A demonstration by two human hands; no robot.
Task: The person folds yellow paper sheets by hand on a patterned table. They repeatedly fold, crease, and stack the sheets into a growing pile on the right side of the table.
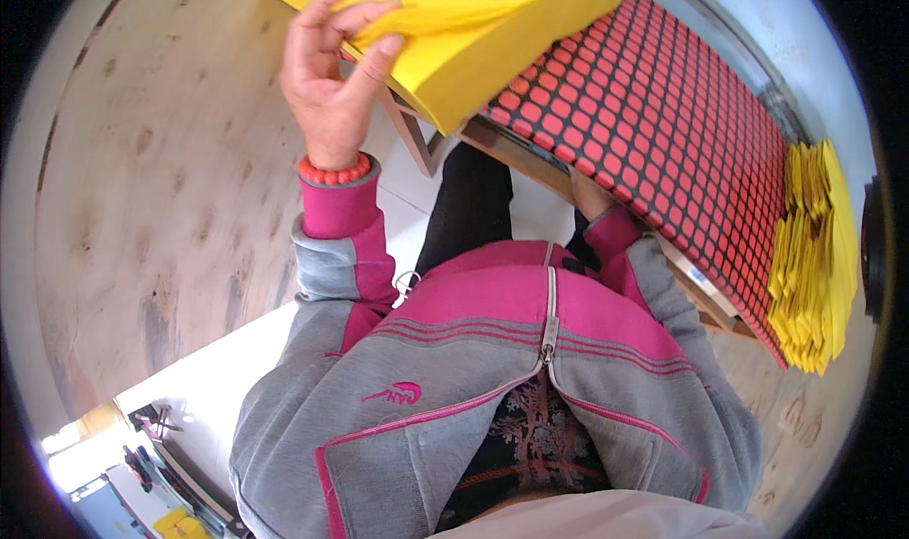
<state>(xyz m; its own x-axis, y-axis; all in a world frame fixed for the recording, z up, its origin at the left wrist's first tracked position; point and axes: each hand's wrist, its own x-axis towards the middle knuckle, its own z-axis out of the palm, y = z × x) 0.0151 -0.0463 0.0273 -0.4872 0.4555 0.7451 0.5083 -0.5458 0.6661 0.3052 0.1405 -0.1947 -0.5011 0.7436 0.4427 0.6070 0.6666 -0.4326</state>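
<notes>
A large piece of yellow fabric [473, 42] lies folded over the far end of the table, its near side hanging down past the edge. My left hand [331, 75], with a red bead bracelet at the wrist, is at the fabric's left edge. Creases run from the fingers across the cloth; a fold appears to be caught between thumb and index finger, while the other fingers are raised. Only the back and wrist of my right hand [592, 198] show, low beside the table's near edge. Its fingers are hidden under the tabletop.
A red-and-black patterned cover [653, 104] spreads over the table. At its right end sits a stack of folded yellow fabric pieces [810, 255]. To the left stands a wide wooden board surface [161, 189]. More yellow items [180, 523] are at the lower left.
</notes>
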